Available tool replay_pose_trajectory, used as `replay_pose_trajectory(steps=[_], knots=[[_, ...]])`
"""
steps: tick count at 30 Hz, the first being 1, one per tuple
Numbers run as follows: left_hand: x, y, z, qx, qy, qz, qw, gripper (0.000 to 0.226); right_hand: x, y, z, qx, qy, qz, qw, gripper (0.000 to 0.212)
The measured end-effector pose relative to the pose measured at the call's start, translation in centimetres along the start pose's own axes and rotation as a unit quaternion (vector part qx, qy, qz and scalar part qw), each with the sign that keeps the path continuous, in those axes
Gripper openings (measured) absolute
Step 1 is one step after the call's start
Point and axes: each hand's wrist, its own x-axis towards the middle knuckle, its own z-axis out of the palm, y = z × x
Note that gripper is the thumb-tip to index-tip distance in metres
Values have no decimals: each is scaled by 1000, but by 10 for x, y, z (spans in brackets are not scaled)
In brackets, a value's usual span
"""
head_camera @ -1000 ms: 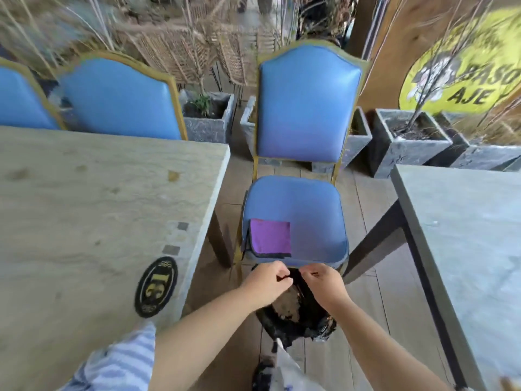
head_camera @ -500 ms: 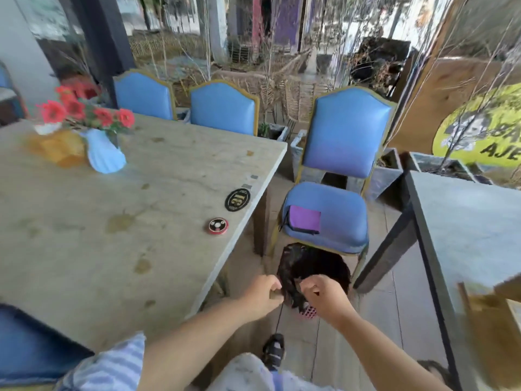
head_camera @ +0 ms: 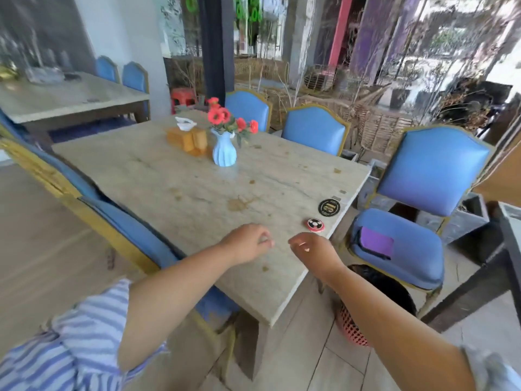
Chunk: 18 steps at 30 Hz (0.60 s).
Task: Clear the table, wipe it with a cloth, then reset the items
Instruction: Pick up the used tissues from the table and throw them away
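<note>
Over table [head_camera: 197,187], hands, cloth [head_camera: 377,245] flat on chair [head_camera: 408,249]

Blue padded chairs [head_camera: 431,176] with gold frames, wood-plank floor [head_camera: 36,221], wicker fencing [head_camera: 377,131] and daylit windows far behind.

head view | worn high, faces forward-down | near table [head_camera: 197,193] corner | only view
</note>
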Motion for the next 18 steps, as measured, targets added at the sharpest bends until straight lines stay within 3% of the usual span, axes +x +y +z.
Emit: replay_pose_trajectory(steps=[9,18], knots=[[7,-187,-154,38,57,-44,997,42,114,-163,114,12,20,-22,999,23],[4,-353,-261,60,8,-44,997,46,224,-297,217,48,-19,-29,998,21]])
